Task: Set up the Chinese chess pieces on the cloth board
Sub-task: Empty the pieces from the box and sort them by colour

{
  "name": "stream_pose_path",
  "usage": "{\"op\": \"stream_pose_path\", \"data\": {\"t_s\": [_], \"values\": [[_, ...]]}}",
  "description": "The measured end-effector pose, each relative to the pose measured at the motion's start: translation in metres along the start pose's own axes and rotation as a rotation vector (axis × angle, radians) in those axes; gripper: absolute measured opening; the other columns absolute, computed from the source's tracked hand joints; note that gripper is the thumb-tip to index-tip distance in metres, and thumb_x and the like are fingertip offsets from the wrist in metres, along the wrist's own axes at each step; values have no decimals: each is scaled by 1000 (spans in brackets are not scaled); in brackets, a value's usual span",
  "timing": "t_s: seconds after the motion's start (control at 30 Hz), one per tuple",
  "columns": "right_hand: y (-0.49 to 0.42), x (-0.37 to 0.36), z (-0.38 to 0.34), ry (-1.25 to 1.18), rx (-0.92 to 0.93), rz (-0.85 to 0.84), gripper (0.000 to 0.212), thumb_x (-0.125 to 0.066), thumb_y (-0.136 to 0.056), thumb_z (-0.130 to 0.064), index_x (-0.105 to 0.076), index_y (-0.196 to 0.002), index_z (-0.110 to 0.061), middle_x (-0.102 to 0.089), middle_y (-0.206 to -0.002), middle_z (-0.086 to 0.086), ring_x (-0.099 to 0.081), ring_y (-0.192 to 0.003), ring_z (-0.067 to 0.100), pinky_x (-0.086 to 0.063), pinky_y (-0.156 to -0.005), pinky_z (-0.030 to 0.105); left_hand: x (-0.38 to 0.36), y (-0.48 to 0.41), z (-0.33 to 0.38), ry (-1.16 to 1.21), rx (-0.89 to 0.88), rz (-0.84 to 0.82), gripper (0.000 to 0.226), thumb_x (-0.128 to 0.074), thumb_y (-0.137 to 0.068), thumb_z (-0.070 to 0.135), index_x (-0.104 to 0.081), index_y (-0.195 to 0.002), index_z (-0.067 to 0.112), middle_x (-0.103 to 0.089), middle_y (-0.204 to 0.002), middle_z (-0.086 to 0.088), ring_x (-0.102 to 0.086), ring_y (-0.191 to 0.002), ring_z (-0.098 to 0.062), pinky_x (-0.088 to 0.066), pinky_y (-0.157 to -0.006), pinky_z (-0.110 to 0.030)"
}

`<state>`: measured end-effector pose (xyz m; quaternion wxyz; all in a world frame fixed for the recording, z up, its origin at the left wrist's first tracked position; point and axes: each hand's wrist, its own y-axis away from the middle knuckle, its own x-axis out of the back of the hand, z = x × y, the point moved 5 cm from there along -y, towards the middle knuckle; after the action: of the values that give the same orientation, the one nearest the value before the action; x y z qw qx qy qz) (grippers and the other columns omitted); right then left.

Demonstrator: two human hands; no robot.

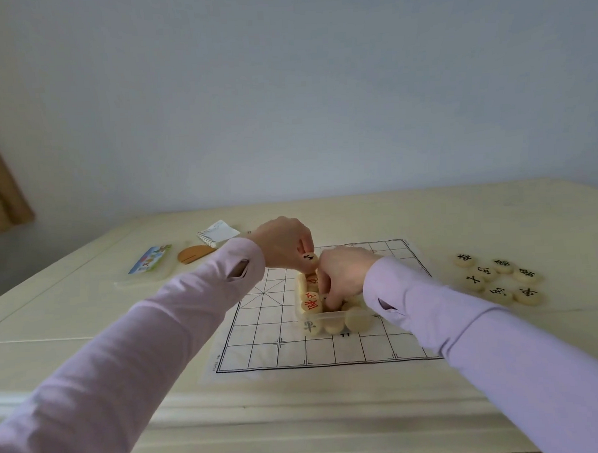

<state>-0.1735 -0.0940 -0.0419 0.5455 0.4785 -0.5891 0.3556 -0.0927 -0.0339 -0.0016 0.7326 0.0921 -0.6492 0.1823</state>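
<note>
Cream table (pixel 461 219): pinch of left hand (pixel 284 244) on a piece (pixel 310 257); right hand (pixel 344 272) in box (pixel 332 314), grip hidden.

The cloth board (pixel 262 351) lies on the table (pixel 89 321), the piece box (pixel 332 314) on its centre. Loose pieces (pixel 498 279) lie right of the board, a notepad (pixel 217 232) behind-left.

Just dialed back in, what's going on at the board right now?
A person's left hand pinches a black-marked piece above the clear box, which sits on the cloth board. The right hand reaches into the box; whether it grips anything is hidden. Seven black-marked pieces lie on the table right of the board.
</note>
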Motion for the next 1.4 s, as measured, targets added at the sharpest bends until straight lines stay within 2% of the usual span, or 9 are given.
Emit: {"op": "stream_pose_path", "data": {"t_s": [0.17,0.27,0.47,0.6,0.73,1.0,1.23,1.3,1.4], "values": [[16,31,31,-324,-24,166,26,-76,-70,-26,-74,-96,-20,-69,-91,-9,-64,-88,11,-51,-80,27,7,-4,8,74,69,159,25,-67,-76,36,-68,-95,20,-66,-87,8,-63,-85,-14,-51,-80,-28],[32,46,66,-395,-120,244,22,-76,-70,-24,-75,-92,-19,-69,-87,-7,-63,-86,13,-48,-77,27,-1,-10,36,160,24,105,30,-68,-78,37,-67,-100,18,-65,-89,7,-62,-84,-13,-50,-75,-22],[68,41,140,-349,-406,296,24,-74,-68,-13,-73,-92,-13,-63,-70,-3,-61,-76,18,-44,-64,23,-27,-30,127,166,-147,44,30,-68,-77,34,-68,-100,16,-69,-90,1,-64,-85,-18,-54,-80,-31],[98,35,182,-314,-554,300,24,-75,-68,-15,-72,-91,-15,-63,-75,-1,-58,-71,20,-43,-60,22,-48,-42,173,167,-218,-33,30,-67,-76,32,-66,-102,17,-67,-91,1,-64,-87,-19,-54,-81,-33],[127,31,215,-239,-698,250,22,-78,-62,-24,-60,-68,-15,-49,-59,1,-46,-59,22,-34,-51,23,-68,-52,202,133,-253,-119,33,-71,-75,29,-66,-103,14,-66,-99,-3,-62,-92,-21,-54,-82,-32],[155,22,246,-207,-846,210,32,-79,-61,-28,-51,-68,-13,-61,-75,5,-58,-73,24,-44,-65,25,-87,-59,232,120,-344,-175,31,-71,-77,27,-68,-105,16,-61,-93,0,-54,-85,-15,-45,-76,-23],[165,16,247,-203,-884,251,24,-68,-68,-13,-44,-63,-11,-52,-66,5,-54,-70,26,-36,-50,21,-81,-58,229,141,-378,-102,31,-66,-83,17,-64,-113,11,-64,-110,-5,-56,-93,-17,-42,-80,-21],[166,19,242,-171,-912,281,21,-62,-74,-10,-42,-66,-11,-47,-68,4,-52,-75,27,-36,-55,22,-74,-58,221,138,-364,-72,29,-63,-85,15,-65,-113,13,-63,-109,-5,-57,-96,-18,-42,-83,-21],[159,30,225,-136,-905,391,7,-53,-82,-4,-51,-77,-7,-53,-83,8,-54,-87,31,-37,-69,27,-64,-58,202,164,-307,-52,23,-59,-86,14,-67,-108,14,-65,-100,-3,-55,-77,-12,-46,-81,-23]]}}
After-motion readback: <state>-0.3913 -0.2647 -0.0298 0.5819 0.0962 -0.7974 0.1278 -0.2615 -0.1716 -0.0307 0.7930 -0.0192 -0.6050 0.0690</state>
